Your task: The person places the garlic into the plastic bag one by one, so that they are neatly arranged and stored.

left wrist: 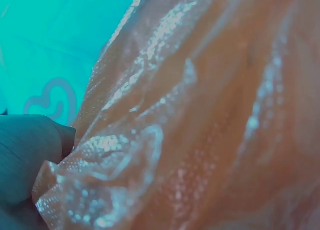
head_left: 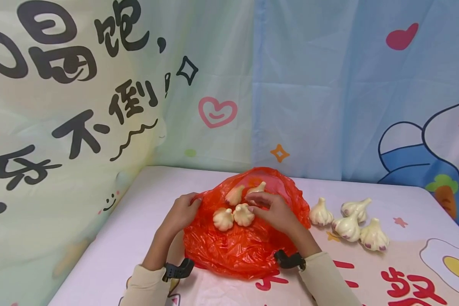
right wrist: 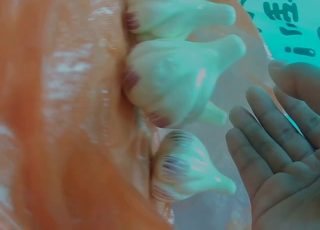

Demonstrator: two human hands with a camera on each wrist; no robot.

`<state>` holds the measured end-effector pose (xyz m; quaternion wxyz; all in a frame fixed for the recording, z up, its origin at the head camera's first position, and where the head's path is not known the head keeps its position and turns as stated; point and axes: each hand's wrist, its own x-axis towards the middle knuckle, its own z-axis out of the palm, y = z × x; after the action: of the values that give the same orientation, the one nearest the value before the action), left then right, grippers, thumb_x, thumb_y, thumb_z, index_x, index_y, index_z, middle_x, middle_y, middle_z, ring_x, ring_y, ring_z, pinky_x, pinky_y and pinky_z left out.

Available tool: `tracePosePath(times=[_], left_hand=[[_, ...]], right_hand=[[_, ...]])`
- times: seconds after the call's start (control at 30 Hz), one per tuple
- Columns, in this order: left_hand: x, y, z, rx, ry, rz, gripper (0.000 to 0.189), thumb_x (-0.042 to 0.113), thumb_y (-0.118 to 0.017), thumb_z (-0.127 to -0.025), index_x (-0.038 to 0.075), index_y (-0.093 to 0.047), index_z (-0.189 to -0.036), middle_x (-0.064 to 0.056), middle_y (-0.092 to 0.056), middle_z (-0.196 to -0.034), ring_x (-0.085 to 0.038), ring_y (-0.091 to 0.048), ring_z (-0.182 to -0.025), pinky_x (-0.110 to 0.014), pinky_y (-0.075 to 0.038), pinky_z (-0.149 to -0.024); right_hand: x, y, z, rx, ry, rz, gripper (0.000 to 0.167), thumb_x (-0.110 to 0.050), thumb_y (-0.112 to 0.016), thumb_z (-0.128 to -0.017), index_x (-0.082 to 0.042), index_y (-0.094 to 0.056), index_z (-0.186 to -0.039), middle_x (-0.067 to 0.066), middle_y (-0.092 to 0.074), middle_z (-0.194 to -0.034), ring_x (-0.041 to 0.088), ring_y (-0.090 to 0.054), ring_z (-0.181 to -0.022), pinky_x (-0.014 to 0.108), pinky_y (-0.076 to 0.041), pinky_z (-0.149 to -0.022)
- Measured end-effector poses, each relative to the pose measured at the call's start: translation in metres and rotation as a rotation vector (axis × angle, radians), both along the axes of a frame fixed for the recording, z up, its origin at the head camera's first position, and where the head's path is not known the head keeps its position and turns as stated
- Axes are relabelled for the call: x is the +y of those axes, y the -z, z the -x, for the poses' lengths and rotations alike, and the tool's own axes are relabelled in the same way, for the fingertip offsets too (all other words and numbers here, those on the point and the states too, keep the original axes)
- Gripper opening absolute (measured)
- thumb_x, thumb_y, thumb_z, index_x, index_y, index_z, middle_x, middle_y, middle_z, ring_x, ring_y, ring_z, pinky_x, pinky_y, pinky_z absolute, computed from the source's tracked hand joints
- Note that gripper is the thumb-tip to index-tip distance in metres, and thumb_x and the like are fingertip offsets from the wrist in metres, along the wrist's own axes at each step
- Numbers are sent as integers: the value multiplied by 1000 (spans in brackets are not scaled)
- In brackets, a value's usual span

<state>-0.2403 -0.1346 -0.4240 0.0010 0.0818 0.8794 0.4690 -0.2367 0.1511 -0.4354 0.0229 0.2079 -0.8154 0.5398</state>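
A: Where is the red bag (head_left: 233,250)?

B: It is in the middle of the bench (head_left: 149,204). It is thin and crinkly, and its back edge stands up.

A: What is with it?

B: Four garlic bulbs (head_left: 223,219) sit on the red plastic, in front of that back edge. Two are nearer the front, side by side, and two are further back. From the right wrist I can see purple marks on some of them.

A: What is the left hand (head_left: 183,210) doing?

B: It pinches the left edge of the bag. The thumb and fingers are together on the plastic.

A: And the right hand (head_left: 273,208)?

B: It is over the right part of the bag, close to the bulbs. Its fingers are nearly straight and its thumb is apart from them. I cannot tell if a fingertip touches a bulb.

A: What is next to the bag?

B: Four more bulbs (head_left: 347,228) are on the bench, to the right. They are in a bunch, and the closest one is just beside the bag.

A: What is behind?

B: A cloth wall (head_left: 302,106) with hearts and big black writing (head_left: 76,131).
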Motion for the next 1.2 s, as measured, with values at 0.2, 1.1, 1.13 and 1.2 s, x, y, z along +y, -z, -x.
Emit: tracePosePath(times=[0.2,1.1,1.13,1.2], left_hand=[[-2,-1,0,-15,-1,-5,25,17,-48,-101,4,-67,-112,-8,-67,-91,-21,-63,-70,-34,-58,-64],[-2,-3,-2,-28,-20,-4,26,18,-48,-101,4,-67,-112,-9,-67,-93,-21,-64,-72,-34,-58,-66],[-2,-3,-2,-28,-19,-5,26,18,-48,-101,4,-67,-112,-9,-67,-93,-21,-64,-72,-34,-58,-66],[-2,-3,-1,-25,-14,-10,26,18,-48,-101,4,-67,-112,-9,-67,-93,-21,-64,-72,-34,-58,-66]], right_hand=[[8,-10,-1,38,23,18,30,-15,-71,-90,-6,-68,-119,8,-68,-114,27,-63,-110,40,-50,-92],[106,-39,-12,67,340,-105,45,-36,-63,-94,-6,-61,-128,12,-66,-118,29,-63,-107,16,-50,-79],[109,-37,-12,63,359,-106,46,-37,-63,-94,-6,-61,-129,13,-65,-120,30,-62,-108,16,-50,-79],[114,-33,-12,52,403,-100,49,-39,-62,-94,-6,-60,-130,14,-64,-122,31,-61,-111,15,-50,-79]])
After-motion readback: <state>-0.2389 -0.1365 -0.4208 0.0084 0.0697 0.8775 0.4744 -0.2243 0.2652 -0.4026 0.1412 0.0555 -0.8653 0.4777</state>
